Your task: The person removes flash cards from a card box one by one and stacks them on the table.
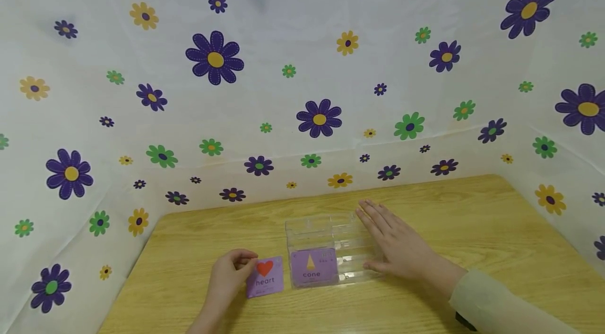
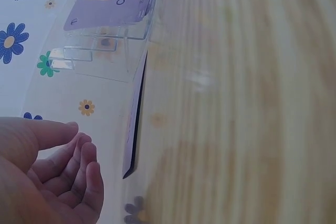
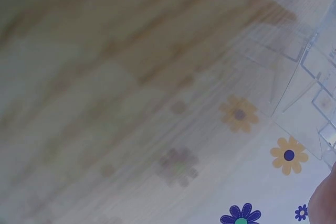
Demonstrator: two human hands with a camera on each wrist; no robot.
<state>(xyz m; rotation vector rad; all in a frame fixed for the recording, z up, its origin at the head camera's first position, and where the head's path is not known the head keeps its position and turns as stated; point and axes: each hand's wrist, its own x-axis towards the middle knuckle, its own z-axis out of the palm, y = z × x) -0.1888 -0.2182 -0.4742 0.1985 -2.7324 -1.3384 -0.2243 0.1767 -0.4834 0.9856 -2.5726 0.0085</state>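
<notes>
A purple card with a red heart, the heart card (image 1: 266, 281), lies left of a clear plastic holder (image 1: 309, 226). My left hand (image 1: 231, 273) is at its left side, overlapping its upper left corner in the head view. In the left wrist view, the loosely curled fingers (image 2: 86, 156) show a gap to the heart card (image 2: 135, 124), seen nearly edge-on. The purple cone card (image 1: 313, 267) sits in the holder's left compartment. On the holder's right side rests my right hand (image 1: 392, 239), fingers straight and thumb apart; only a sliver of that hand (image 3: 323, 203) enters the right wrist view.
Clear stepped ridges (image 1: 350, 260) fill the holder's right part. The wooden table (image 1: 482, 229) extends around it, backed and flanked by a white flower-print cloth (image 1: 274, 92). A pale green sleeve (image 1: 491, 297) covers the right forearm.
</notes>
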